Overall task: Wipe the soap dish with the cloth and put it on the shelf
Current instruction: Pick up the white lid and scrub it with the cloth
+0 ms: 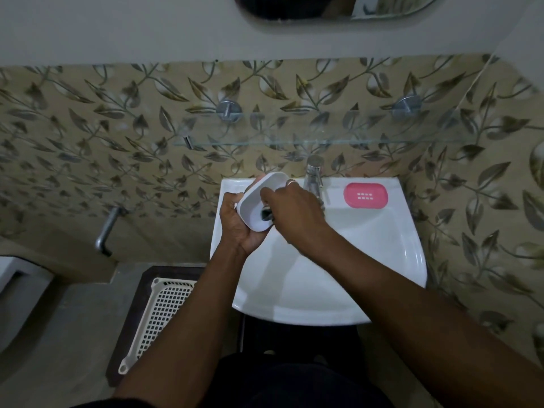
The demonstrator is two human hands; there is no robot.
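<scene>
A white soap dish [258, 198] is held tilted over the back left of the sink, gripped from below by my left hand [238, 225]. My right hand [291, 210] presses a dark cloth [266, 214] into the dish's hollow; most of the cloth is hidden under the fingers. A pink perforated insert [366, 195] lies flat on the sink's back rim, to the right of the tap. The glass shelf [323, 136] hangs on the wall above the sink, with nothing on it.
The white sink [382, 260] fills the middle, with a chrome tap [314, 175] at its back. A white plastic basket [159, 313] lies on the floor at the lower left. A metal pipe [107, 228] juts from the left wall. A mirror [323, 7] hangs above.
</scene>
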